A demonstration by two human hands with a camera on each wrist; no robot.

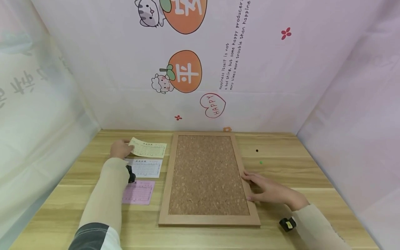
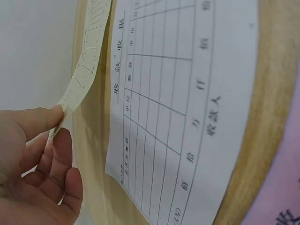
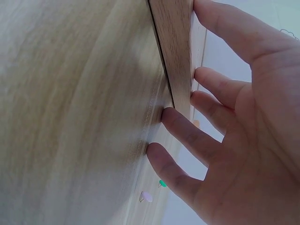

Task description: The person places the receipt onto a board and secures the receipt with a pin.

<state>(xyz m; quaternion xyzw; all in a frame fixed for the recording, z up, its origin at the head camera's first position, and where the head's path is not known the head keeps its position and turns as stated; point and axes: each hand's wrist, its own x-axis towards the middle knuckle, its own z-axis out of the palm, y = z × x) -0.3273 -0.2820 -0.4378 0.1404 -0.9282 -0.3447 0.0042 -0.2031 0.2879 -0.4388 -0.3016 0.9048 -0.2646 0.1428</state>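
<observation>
Closest in, at the bottom edge, lie the cream left sleeve, with a dark and white band toward the elbow, and the cream right sleeve. A black wrist camera sits by the right cuff, just off the near right corner of the corkboard, which lies flat on the wooden table, its pale wood frame running lengthwise away from the viewer. Left of the board, apart from it, a pink slip printed with a grid lies partly behind the left forearm. Across from it the right hand rests against the frame's right side, fingers spread apart, with fingertips touching the wood and nothing gripped. A white slip comes next beyond the pink one, also flat, its left end partly covered by the left wrist. Right of the board sit a small green pin and, a little farther, a black dot. Farthest of the slips, the yellow slip is pinched at its left end between thumb and forefinger of the left hand, the other fingers loosely bent; that end curves up off the table. Behind everything hangs a pale cloth printed with oranges and a red heart.
</observation>
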